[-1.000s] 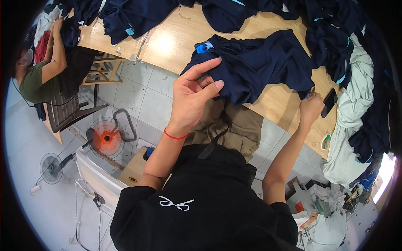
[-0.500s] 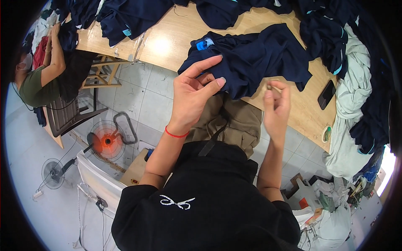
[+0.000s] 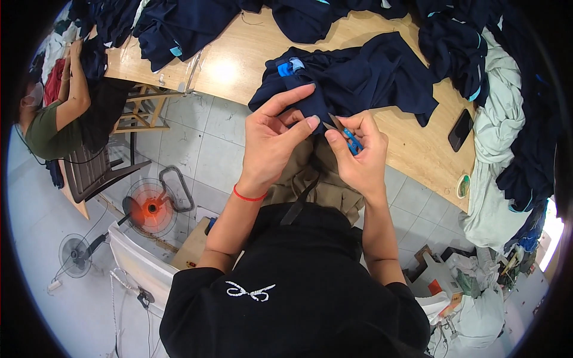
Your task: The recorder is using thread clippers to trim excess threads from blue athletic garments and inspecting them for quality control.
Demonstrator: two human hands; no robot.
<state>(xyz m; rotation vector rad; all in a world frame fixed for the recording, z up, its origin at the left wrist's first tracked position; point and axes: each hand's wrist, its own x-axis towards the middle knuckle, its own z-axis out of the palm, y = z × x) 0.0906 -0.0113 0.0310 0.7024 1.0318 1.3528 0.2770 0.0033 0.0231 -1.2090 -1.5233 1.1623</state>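
Observation:
A dark navy garment (image 3: 370, 80) with a blue patch near its collar-like end lies on the table's near edge, part of it hanging over. My left hand (image 3: 271, 131) grips that near edge, thumb and index finger stretched along the cloth and the other fingers curled. In my right hand (image 3: 363, 152) is a pair of thread snips (image 3: 352, 141) with blue handles. Their pointed blades meet the garment's lower edge, just right of my left thumb. Whether the blades have a thread between them is too small to see.
Several navy garments (image 3: 185, 33) are heaped along the far side of the wooden table (image 3: 412, 149). A black phone (image 3: 461, 129) and a small round container (image 3: 462, 186) sit at the right, beside pale cloth (image 3: 501, 119). Another person (image 3: 54, 128) works far left; fans (image 3: 149, 206) stand below.
My right hand has moved left to the garment's edge, and the blue snips in it now show clearly. My left hand has kept its hold almost in place.

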